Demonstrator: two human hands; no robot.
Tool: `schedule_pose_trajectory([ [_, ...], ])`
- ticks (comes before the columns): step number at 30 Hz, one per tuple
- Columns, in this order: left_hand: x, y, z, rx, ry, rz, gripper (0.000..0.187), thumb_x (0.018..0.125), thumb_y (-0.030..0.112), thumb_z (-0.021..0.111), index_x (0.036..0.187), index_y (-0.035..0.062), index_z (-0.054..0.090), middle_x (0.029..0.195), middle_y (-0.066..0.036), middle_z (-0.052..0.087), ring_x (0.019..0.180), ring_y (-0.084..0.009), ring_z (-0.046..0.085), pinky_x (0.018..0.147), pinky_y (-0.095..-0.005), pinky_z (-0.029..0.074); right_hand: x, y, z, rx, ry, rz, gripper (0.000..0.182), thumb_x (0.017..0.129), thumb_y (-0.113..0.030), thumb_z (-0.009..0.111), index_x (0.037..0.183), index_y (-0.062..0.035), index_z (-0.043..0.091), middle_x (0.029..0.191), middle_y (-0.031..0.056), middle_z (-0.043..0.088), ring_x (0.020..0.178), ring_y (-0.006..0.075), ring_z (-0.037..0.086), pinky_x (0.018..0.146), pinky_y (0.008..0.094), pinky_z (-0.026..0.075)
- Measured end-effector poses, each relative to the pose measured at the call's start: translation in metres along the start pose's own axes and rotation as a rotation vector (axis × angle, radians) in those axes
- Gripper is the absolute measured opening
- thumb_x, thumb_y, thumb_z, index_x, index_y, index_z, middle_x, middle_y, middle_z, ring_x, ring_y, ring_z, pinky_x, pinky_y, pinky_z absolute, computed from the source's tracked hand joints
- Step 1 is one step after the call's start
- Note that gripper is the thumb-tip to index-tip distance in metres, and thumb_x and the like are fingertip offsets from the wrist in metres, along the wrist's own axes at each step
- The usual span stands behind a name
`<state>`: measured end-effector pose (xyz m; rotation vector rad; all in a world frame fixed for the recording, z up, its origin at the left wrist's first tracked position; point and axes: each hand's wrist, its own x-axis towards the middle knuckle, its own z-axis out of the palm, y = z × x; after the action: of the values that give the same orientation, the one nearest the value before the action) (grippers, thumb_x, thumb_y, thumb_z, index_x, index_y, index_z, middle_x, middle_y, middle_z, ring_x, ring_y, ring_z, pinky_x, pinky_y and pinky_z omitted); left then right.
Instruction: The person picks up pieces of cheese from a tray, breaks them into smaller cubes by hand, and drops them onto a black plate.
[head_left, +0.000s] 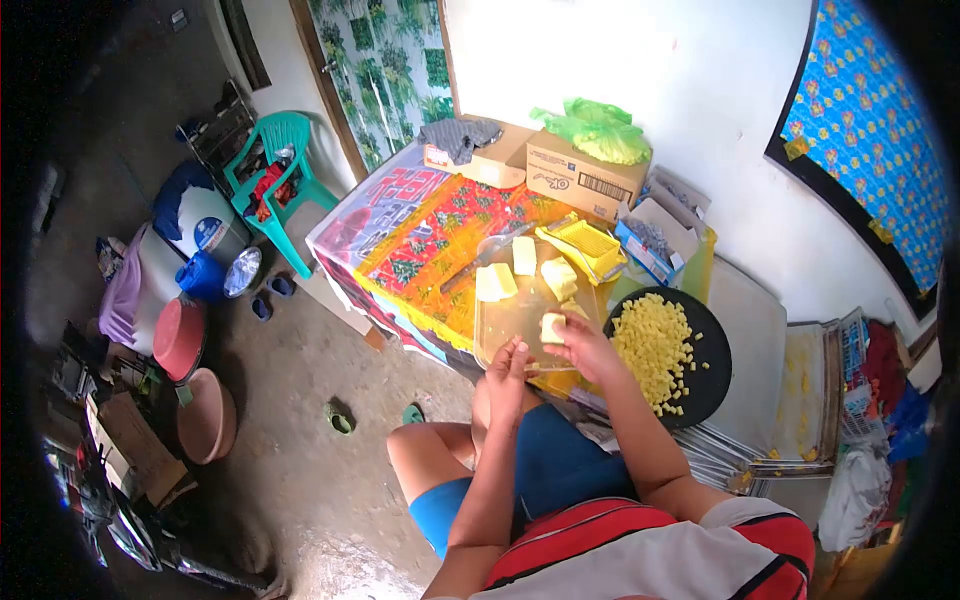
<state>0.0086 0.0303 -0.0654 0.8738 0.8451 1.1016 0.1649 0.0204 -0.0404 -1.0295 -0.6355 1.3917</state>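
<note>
My right hand [582,347] is closed around a pale yellow block [553,327] over the front of a clear plastic board or tray [510,330]. Beside it, at the front edge of the board, my left hand [508,362] has its fingers drawn together; what they hold, if anything, is too small to make out. Several larger pale yellow pieces [495,283] lie toward the back of the board. A long, thin dark object [460,278], possibly a knife, rests by its left edge. To the right, a round black pan [712,375] holds many small yellow cubes [648,345].
Behind the board sits a yellow slotted basket [585,248]. Cardboard boxes [585,175] with a green plastic bag [597,130] stand against the wall. A patterned cloth [430,240] covers the table. A green chair [280,180] and basins [207,415] are at left.
</note>
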Motion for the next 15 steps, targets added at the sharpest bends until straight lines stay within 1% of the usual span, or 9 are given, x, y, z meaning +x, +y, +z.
schedule_pose_trajectory([
  [1,0.0,0.0,0.002,-0.003,-0.01,-0.001,0.039,0.093,0.029,0.058,0.12,0.0016,0.055,0.103,-0.006,0.058,0.086,-0.013,0.057,0.07,-0.0264,0.049,-0.002,0.001,0.002,-0.062,0.002,-0.034,0.035,0.089,-0.014,0.061,0.122,-0.0038,0.055,0.104,0.0056,0.058,0.095,0.0159,0.059,0.082,0.031,0.053],
  [2,0.002,-0.003,0.001,0.001,-0.042,-0.004,0.041,0.094,0.03,0.056,0.123,0.0006,0.052,0.104,-0.006,0.058,0.087,-0.0141,0.058,0.071,-0.0272,0.049,-0.005,0.0,0.004,-0.061,-0.008,-0.02,0.038,0.086,-0.008,0.063,0.122,-0.0017,0.055,0.102,0.0044,0.056,0.094,0.0142,0.059,0.081,0.0297,0.053],
  [5,0.002,-0.003,0.002,-0.036,-0.105,0.006,0.041,0.095,0.028,0.053,0.124,0.0001,0.05,0.103,-0.007,0.059,0.087,-0.0156,0.06,0.072,-0.0281,0.05,-0.008,-0.004,0.006,-0.243,-0.096,-0.075,0.039,0.086,-0.005,0.063,0.124,-0.0024,0.054,0.105,0.0052,0.055,0.094,0.0123,0.057,0.079,0.0279,0.053],
  [6,0.003,-0.003,0.003,-0.041,-0.132,0.032,0.039,0.096,0.027,0.051,0.124,-0.0002,0.05,0.104,-0.008,0.061,0.088,-0.0173,0.063,0.072,-0.0285,0.05,-0.014,-0.01,0.014,-0.183,-0.111,-0.1,0.039,0.085,-0.004,0.063,0.123,-0.0018,0.054,0.102,0.0048,0.056,0.09,0.01,0.057,0.076,0.0255,0.054],
  [9,0.002,-0.001,0.007,-0.048,-0.167,0.015,0.038,0.097,0.026,0.051,0.123,0.0,0.05,0.105,-0.009,0.063,0.088,-0.0179,0.065,0.072,-0.0276,0.05,-0.014,-0.013,0.015,-0.263,-0.1,-0.126,0.038,0.085,-0.004,0.064,0.122,-0.0012,0.054,0.094,0.003,0.058,0.08,0.008,0.058,0.068,0.0226,0.052],
  [10,-0.001,0.006,0.01,-0.067,-0.191,0.005,0.036,0.096,0.025,0.051,0.121,-0.0007,0.052,0.105,-0.009,0.064,0.086,-0.0176,0.065,0.071,-0.0269,0.05,-0.012,-0.009,0.012,-0.305,-0.095,-0.149,0.036,0.085,-0.006,0.065,0.12,-0.0011,0.056,0.088,0.0008,0.059,0.071,0.0061,0.057,0.061,0.0198,0.049],
  [13,-0.004,0.007,0.013,-0.059,-0.196,-0.006,0.034,0.096,0.024,0.051,0.118,-0.0018,0.054,0.103,-0.01,0.064,0.084,-0.0174,0.065,0.07,-0.0264,0.05,-0.015,-0.014,0.012,-0.342,-0.104,-0.135,0.035,0.085,-0.008,0.065,0.119,-0.0013,0.057,0.087,0.0004,0.059,0.069,0.0054,0.056,0.059,0.0186,0.046],
  [14,-0.005,0.008,0.014,-0.056,-0.182,-0.001,0.033,0.096,0.024,0.052,0.115,-0.0027,0.055,0.1,-0.01,0.065,0.083,-0.0175,0.065,0.069,-0.0267,0.05,-0.019,-0.018,0.012,-0.339,-0.104,-0.088,0.036,0.085,-0.006,0.065,0.119,-0.0011,0.057,0.093,0.0031,0.061,0.081,0.0081,0.058,0.069,0.0223,0.052],
  [15,-0.004,0.008,0.015,-0.067,-0.177,-0.01,0.033,0.096,0.024,0.052,0.115,-0.0023,0.055,0.099,-0.009,0.065,0.082,-0.0164,0.065,0.069,-0.0253,0.05,-0.018,-0.018,0.011,-0.339,-0.107,-0.104,0.036,0.085,-0.006,0.064,0.119,-0.0011,0.057,0.093,0.0028,0.06,0.08,0.0079,0.058,0.069,0.0223,0.052],
])
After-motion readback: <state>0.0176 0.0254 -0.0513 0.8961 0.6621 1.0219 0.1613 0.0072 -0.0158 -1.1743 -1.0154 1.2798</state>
